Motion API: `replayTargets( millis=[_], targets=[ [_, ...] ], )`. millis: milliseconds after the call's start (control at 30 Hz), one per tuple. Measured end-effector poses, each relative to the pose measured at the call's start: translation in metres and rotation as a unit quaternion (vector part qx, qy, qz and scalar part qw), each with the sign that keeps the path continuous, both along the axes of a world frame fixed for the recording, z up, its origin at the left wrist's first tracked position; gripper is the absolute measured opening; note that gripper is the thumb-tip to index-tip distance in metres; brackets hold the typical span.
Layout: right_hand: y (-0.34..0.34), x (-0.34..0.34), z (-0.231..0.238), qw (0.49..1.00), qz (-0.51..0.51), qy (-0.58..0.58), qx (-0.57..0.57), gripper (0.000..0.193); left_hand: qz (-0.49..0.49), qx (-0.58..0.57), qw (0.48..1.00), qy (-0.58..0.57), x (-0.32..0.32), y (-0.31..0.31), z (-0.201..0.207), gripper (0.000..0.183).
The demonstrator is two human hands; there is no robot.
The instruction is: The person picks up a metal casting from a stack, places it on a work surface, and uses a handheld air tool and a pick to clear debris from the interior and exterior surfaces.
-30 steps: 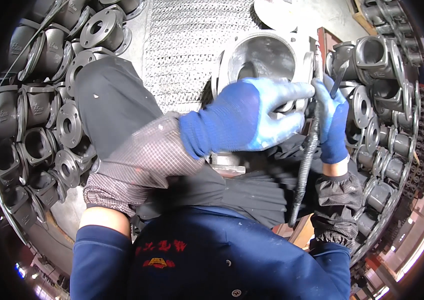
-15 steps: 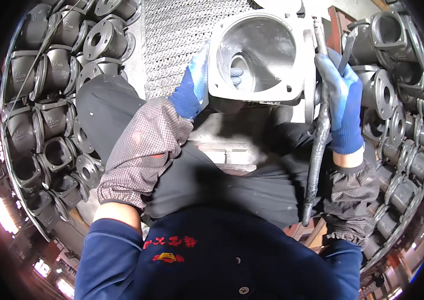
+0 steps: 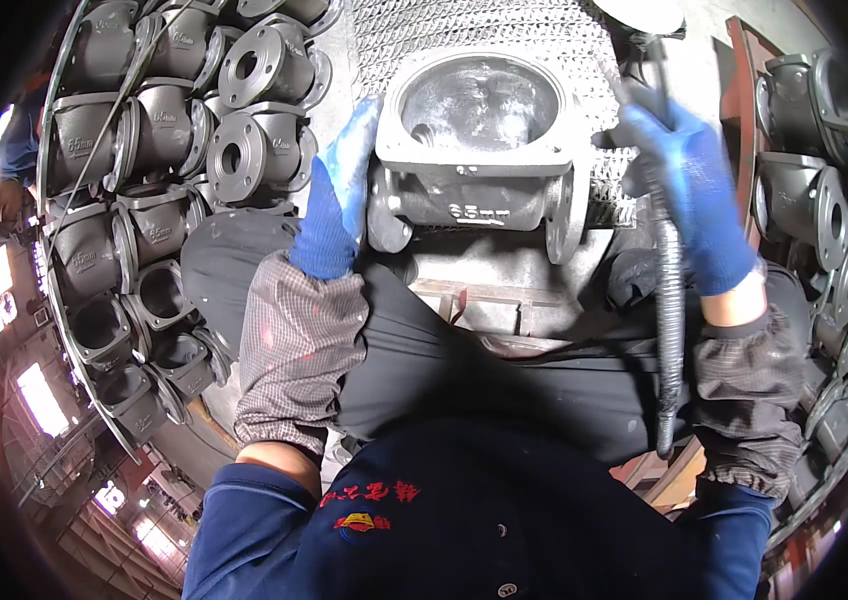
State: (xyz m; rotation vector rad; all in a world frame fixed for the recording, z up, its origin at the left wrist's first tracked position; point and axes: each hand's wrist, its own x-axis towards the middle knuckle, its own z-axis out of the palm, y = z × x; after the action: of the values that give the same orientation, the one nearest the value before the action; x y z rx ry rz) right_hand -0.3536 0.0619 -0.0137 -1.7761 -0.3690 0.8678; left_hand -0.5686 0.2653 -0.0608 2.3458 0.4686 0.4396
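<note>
So from where I'm standing, the grey casting (image 3: 484,200) sits right in front of the person, just past the spread knees, wide mouth up and tipped a bit their way, so I guess they can see straight down into the bore. It's over the near edge of the wire mesh (image 3: 399,35); can't make out exactly what's bearing its weight. The left hand (image 3: 342,175) is laid pretty flat along its left side, fingers stretched out rather than wrapped round, which looks to me like steadying, not lifting. The right hand (image 3: 686,165) is off to the other side, fingers curled around a slim tool (image 3: 657,70). It's blurry up there, so don't ask me about the tip. A ribbed hose (image 3: 670,320) hangs from that grip toward the lap, probably kept outboard so it doesn't drape over the part. Seems sensible: one hand for the metal, one for the tool. Similar dark castings are packed in on both sides, a left stack (image 3: 164,120) and a right stack (image 3: 792,205), I'd guess to keep them within easy reach.
</note>
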Motion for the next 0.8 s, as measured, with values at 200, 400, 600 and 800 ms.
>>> replayTargets(
  millis=[200,400,600,800],
  targets=[
    [0.045,0.070,0.040,0.692,0.536,-0.407,0.260,0.026,0.053,-0.161,0.985,-0.041,0.002,-0.011,-0.008,0.035],
    [0.099,0.025,0.019,0.839,0.508,-0.184,-0.067,0.024,0.079,-0.084,0.993,-0.024,-0.001,-0.010,-0.009,0.031],
    [0.117,0.022,0.004,0.832,0.524,-0.155,-0.098,0.023,0.029,-0.021,0.999,0.008,0.001,-0.010,0.005,0.031],
    [0.124,0.018,0.003,0.829,0.526,-0.151,-0.112,0.021,0.050,0.063,0.997,-0.017,-0.002,-0.007,-0.010,0.031]
  ],
)
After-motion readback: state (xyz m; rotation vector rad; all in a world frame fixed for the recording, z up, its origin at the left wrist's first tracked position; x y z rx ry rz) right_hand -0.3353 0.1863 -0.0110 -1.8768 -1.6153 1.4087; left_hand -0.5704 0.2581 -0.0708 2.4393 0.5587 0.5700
